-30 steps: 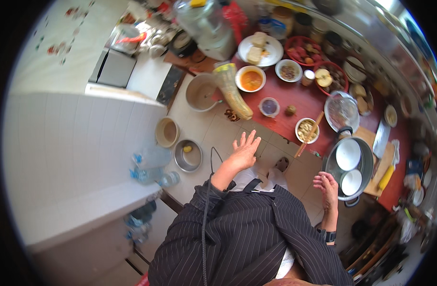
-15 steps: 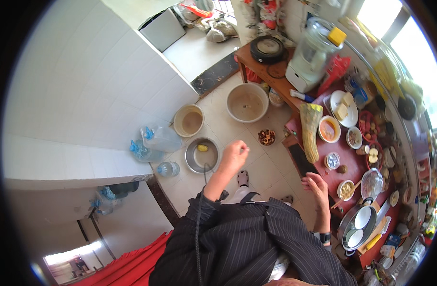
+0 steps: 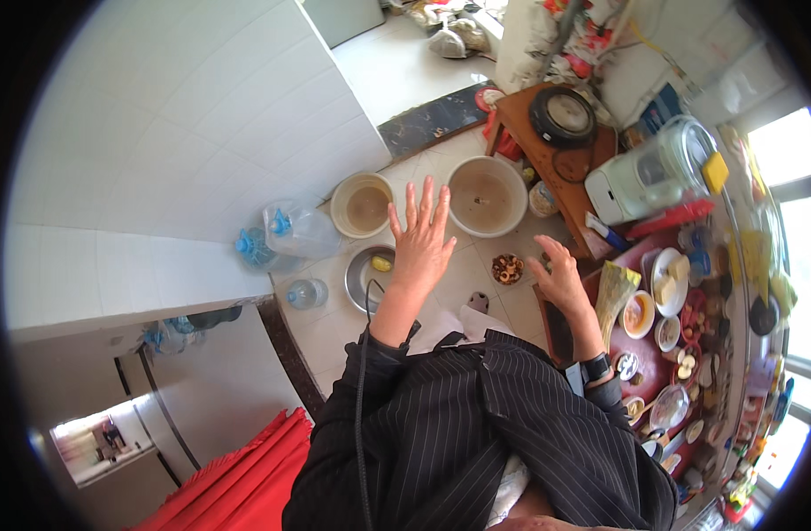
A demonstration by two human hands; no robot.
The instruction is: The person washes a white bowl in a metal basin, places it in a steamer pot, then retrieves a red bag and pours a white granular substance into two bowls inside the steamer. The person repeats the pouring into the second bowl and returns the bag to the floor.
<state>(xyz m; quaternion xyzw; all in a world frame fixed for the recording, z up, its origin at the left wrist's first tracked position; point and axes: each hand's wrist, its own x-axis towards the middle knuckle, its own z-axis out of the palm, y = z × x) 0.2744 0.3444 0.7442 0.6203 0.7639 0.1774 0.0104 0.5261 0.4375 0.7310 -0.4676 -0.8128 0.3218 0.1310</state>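
Note:
My left hand point(image 3: 420, 243) is held up over the floor, fingers spread and nothing in it. Below it stands a metal basin point(image 3: 356, 276) with a small yellow lump point(image 3: 381, 264) inside. Near the fingertips are a smaller cream bucket point(image 3: 338, 208) and a large pale tub point(image 3: 518, 199), both with brownish contents. My right hand point(image 3: 560, 277), also bare, is raised with its thumb apart from the bent fingers. It is closest to a round heap of brown cut pieces point(image 3: 508, 269) on the floor and the edge of the red table. A dark cord hangs along my left forearm.
On the red table point(image 3: 653, 361) at right lie a long squash point(image 3: 614, 301), a bowl of orange liquid point(image 3: 638, 315) and a white plate point(image 3: 669, 281) with pale blocks. A blender-like appliance point(image 3: 640, 186) is beyond. Clear plastic jugs point(image 3: 303, 232) stand by the left wall.
My left hand has opened from a closed shape and risen away from me. My right hand has moved forward and left, off the table's side. The view has shifted, so the table appears farther right.

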